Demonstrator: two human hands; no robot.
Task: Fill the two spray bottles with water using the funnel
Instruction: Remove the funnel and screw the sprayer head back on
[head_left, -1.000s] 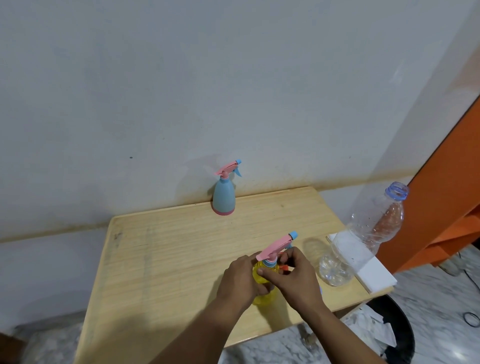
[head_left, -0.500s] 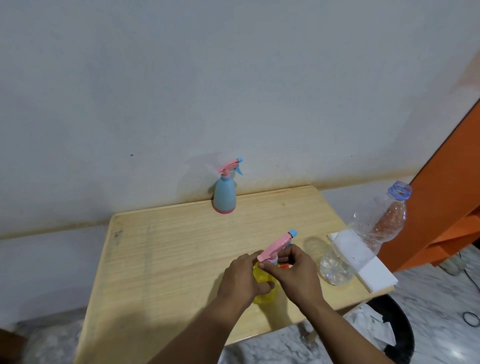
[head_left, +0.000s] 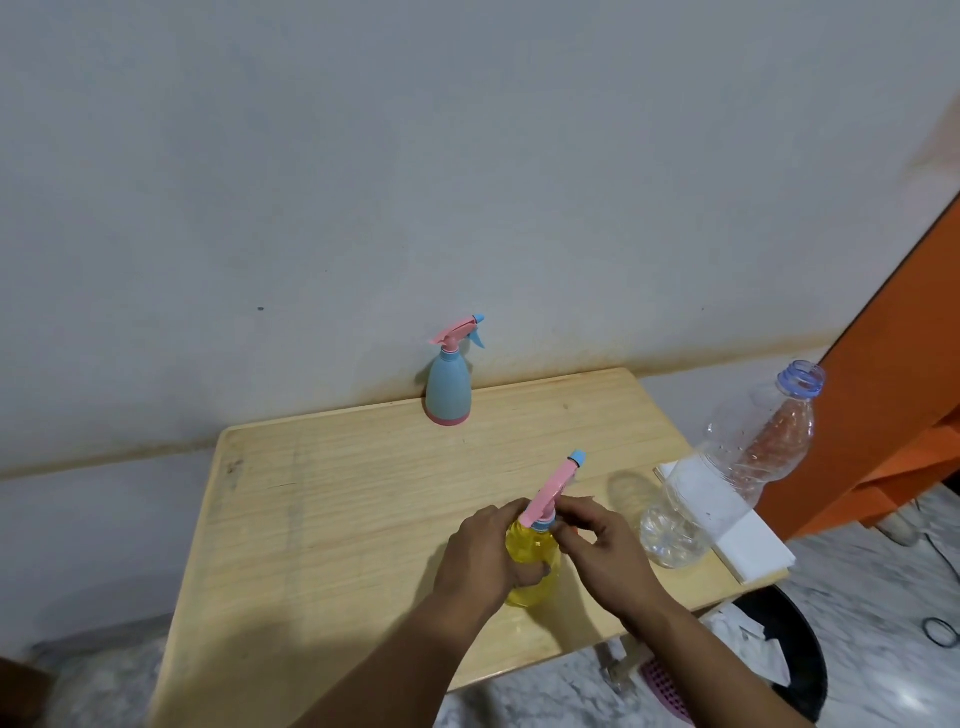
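A yellow spray bottle (head_left: 531, 558) stands near the front of the wooden table (head_left: 337, 499). My left hand (head_left: 480, 553) wraps around its body. My right hand (head_left: 602, 553) pinches the blue collar under its pink spray head (head_left: 553, 486), which points up and to the right. A blue spray bottle (head_left: 448, 387) with a pink head stands upright at the back edge by the wall. A clear plastic water bottle (head_left: 737, 467), uncapped and nearly empty, stands at the right side of the table. No funnel is visible.
A white folded cloth or paper (head_left: 727, 525) lies along the table's right edge beside the water bottle. A black bin (head_left: 795, 660) with white scraps sits on the marble floor below right. An orange panel (head_left: 909, 364) stands at the right.
The pink spray head has turned a little under my right fingers. My right hand has shifted slightly on the collar. The bottles have stayed in place.
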